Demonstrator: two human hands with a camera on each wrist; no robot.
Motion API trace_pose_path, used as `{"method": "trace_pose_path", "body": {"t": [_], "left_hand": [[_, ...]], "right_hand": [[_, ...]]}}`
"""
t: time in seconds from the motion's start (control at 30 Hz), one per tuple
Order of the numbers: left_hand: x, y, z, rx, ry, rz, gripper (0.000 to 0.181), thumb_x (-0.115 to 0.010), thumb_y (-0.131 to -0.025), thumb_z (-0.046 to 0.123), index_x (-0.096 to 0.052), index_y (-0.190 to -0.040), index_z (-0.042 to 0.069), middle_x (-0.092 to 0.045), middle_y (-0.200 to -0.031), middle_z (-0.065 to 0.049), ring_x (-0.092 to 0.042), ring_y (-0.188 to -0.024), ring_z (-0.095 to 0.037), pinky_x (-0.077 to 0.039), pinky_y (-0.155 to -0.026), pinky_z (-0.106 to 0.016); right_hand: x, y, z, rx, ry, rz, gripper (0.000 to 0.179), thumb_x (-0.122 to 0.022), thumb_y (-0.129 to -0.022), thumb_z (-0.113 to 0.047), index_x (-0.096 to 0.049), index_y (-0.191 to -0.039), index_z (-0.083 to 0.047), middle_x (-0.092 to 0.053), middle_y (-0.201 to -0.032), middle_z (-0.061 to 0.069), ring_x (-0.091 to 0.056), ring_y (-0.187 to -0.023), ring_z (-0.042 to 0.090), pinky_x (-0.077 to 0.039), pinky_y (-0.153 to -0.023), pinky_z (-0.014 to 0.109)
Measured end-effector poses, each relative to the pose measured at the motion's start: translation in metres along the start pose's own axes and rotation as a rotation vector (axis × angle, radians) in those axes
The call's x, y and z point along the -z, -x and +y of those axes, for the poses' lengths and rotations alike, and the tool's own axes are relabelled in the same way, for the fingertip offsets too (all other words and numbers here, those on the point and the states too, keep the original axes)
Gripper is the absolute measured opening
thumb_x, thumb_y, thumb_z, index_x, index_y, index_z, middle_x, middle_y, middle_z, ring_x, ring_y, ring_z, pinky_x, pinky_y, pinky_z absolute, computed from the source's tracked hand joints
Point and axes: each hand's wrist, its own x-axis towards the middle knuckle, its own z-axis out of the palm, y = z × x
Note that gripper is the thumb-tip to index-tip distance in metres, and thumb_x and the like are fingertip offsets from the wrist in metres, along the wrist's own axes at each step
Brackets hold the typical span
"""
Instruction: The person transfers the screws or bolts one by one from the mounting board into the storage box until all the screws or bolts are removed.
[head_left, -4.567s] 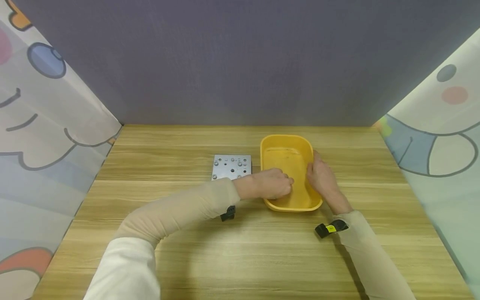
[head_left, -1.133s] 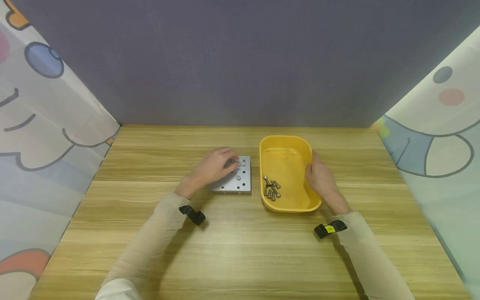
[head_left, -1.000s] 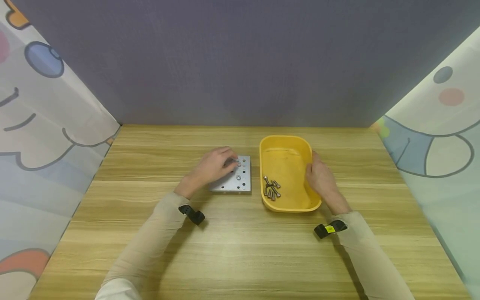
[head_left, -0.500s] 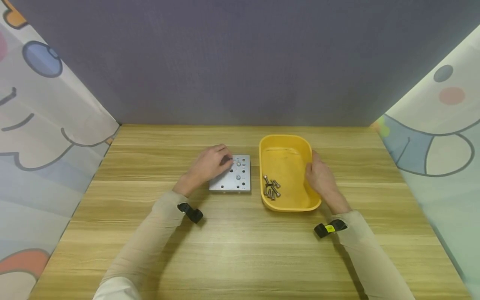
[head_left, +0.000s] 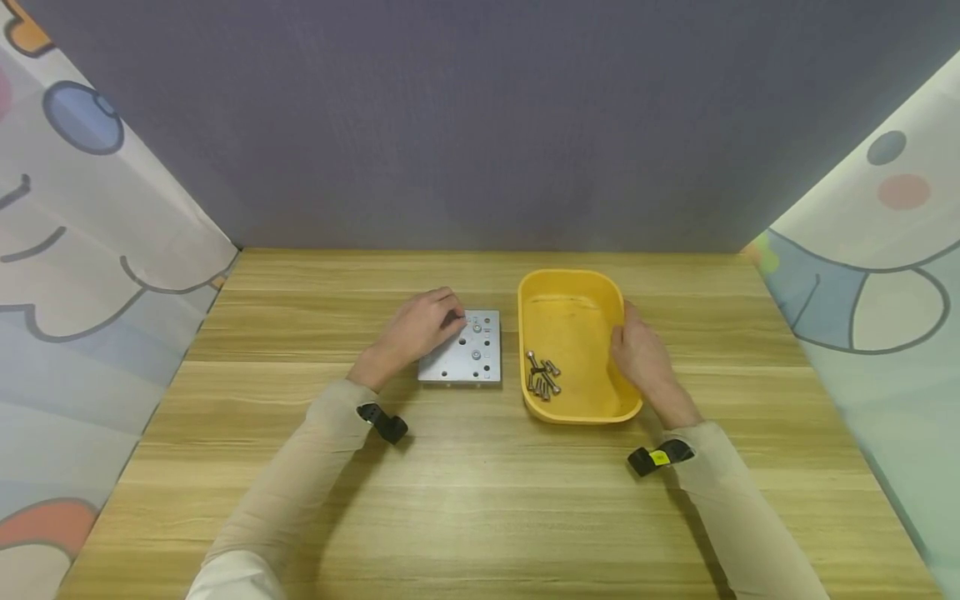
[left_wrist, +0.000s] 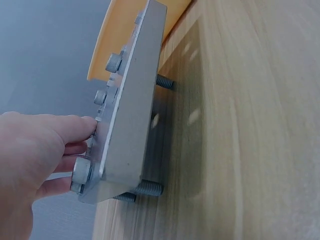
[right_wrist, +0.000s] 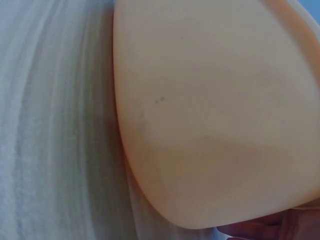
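A silver metal plate point(head_left: 459, 358) with drilled holes and socket-head screws point(left_wrist: 114, 62) stands left of the yellow plastic tray point(head_left: 581, 417). Threaded screw ends point(left_wrist: 150, 188) protrude beneath it, against the wooden table. My left hand point(head_left: 420, 327) is at the plate's far left part, thumb and fingertips pinched close to its top face. Between them seems to be a small screw, mostly hidden by the thumb. My right hand point(head_left: 643, 354) grips the tray's right wall, thumb over the rim; only some of its fingers point(right_wrist: 260, 227) show in the right wrist view.
Several loose screws point(head_left: 543, 379) lie in the tray's near left corner. The wooden table point(head_left: 480, 500) extends in front. A grey panel point(head_left: 480, 125) rises behind it, with cartoon-printed curtains point(head_left: 97, 250) at the sides. A camera strap sits on each wrist.
My left hand was inside the tray several seconds ago, then came over to the plate. During the last second it shifted slightly left there. My right hand keeps its hold on the tray.
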Motion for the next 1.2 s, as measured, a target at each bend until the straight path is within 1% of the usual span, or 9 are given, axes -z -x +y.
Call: {"method": "trace_pose_path", "body": {"t": [0.2, 0.5, 0.57, 0.67, 0.83, 0.93, 1.07, 1.2], "left_hand": [[-0.0013, -0.0007, 0.0004, 0.011, 0.002, -0.011, 0.023, -0.068, -0.101, 0.026, -0.074, -0.112, 0.006, -0.071, -0.114, -0.007, -0.068, -0.105, -0.024, -0.057, -0.099, -0.039], [-0.0030, 0.0001, -0.0006, 0.003, -0.015, -0.009, 0.025, -0.065, -0.102, 0.025, -0.073, -0.112, 0.004, -0.070, -0.112, -0.009, -0.067, -0.102, -0.024, -0.058, -0.097, -0.038], [-0.0029, 0.0002, -0.0011, -0.006, -0.013, 0.002, 0.025, -0.064, -0.101, 0.024, -0.073, -0.111, 0.003, -0.070, -0.112, -0.009, -0.068, -0.101, -0.024, -0.058, -0.095, -0.037], [-0.0025, 0.0003, -0.0020, -0.017, -0.001, 0.025, 0.025, -0.064, -0.101, 0.023, -0.073, -0.111, 0.002, -0.071, -0.112, -0.010, -0.068, -0.099, -0.024, -0.059, -0.093, -0.037], [0.0001, 0.0007, -0.0020, -0.043, 0.011, 0.062, 0.023, -0.064, -0.100, 0.020, -0.073, -0.109, 0.000, -0.070, -0.111, -0.011, -0.067, -0.099, -0.025, -0.058, -0.095, -0.038], [0.0023, 0.0005, -0.0008, -0.071, 0.007, 0.082, 0.022, -0.065, -0.100, 0.019, -0.073, -0.107, -0.001, -0.070, -0.111, -0.012, -0.068, -0.100, -0.025, -0.058, -0.096, -0.039], [0.0040, -0.0002, 0.0004, -0.088, -0.006, 0.099, 0.020, -0.065, -0.099, 0.017, -0.073, -0.107, 0.000, -0.070, -0.111, -0.011, -0.068, -0.100, -0.025, -0.059, -0.093, -0.037], [0.0055, 0.0002, 0.0009, -0.095, -0.013, 0.111, 0.020, -0.066, -0.099, 0.017, -0.073, -0.106, 0.000, -0.070, -0.111, -0.011, -0.068, -0.098, -0.024, -0.060, -0.089, -0.036]], "right_hand": [[0.0002, 0.0007, 0.0000, -0.005, -0.003, -0.010, 0.053, -0.033, -0.106, -0.008, -0.024, -0.153, 0.016, -0.059, -0.119, 0.047, -0.064, -0.102, 0.059, -0.053, -0.083, 0.067], [-0.0003, 0.0005, -0.0002, 0.007, 0.000, -0.005, 0.053, -0.034, -0.106, -0.007, -0.025, -0.152, 0.017, -0.061, -0.112, 0.046, -0.066, -0.094, 0.057, -0.054, -0.078, 0.066], [-0.0005, 0.0004, -0.0002, 0.007, -0.004, -0.007, 0.053, -0.034, -0.106, -0.007, -0.025, -0.152, 0.017, -0.062, -0.110, 0.046, -0.067, -0.090, 0.055, -0.055, -0.074, 0.065], [-0.0006, -0.0002, 0.0000, 0.006, -0.009, -0.011, 0.053, -0.034, -0.106, -0.007, -0.025, -0.152, 0.016, -0.063, -0.109, 0.045, -0.067, -0.088, 0.053, -0.055, -0.072, 0.063], [-0.0009, -0.0011, 0.0000, 0.001, -0.011, -0.015, 0.053, -0.034, -0.106, -0.008, -0.024, -0.153, 0.015, -0.062, -0.113, 0.045, -0.067, -0.093, 0.055, -0.055, -0.075, 0.065], [-0.0009, -0.0011, -0.0001, 0.001, -0.010, -0.013, 0.053, -0.034, -0.106, -0.008, -0.024, -0.153, 0.015, -0.062, -0.111, 0.045, -0.067, -0.090, 0.053, -0.055, -0.074, 0.064], [-0.0003, -0.0008, -0.0001, 0.006, -0.010, -0.008, 0.053, -0.034, -0.106, -0.007, -0.025, -0.152, 0.016, -0.064, -0.105, 0.044, -0.066, -0.079, 0.047, -0.055, -0.068, 0.061], [0.0002, -0.0008, -0.0006, 0.004, -0.014, -0.013, 0.053, -0.034, -0.106, -0.007, -0.024, -0.152, 0.016, -0.063, -0.105, 0.045, -0.066, -0.078, 0.046, -0.055, -0.067, 0.060]]}}
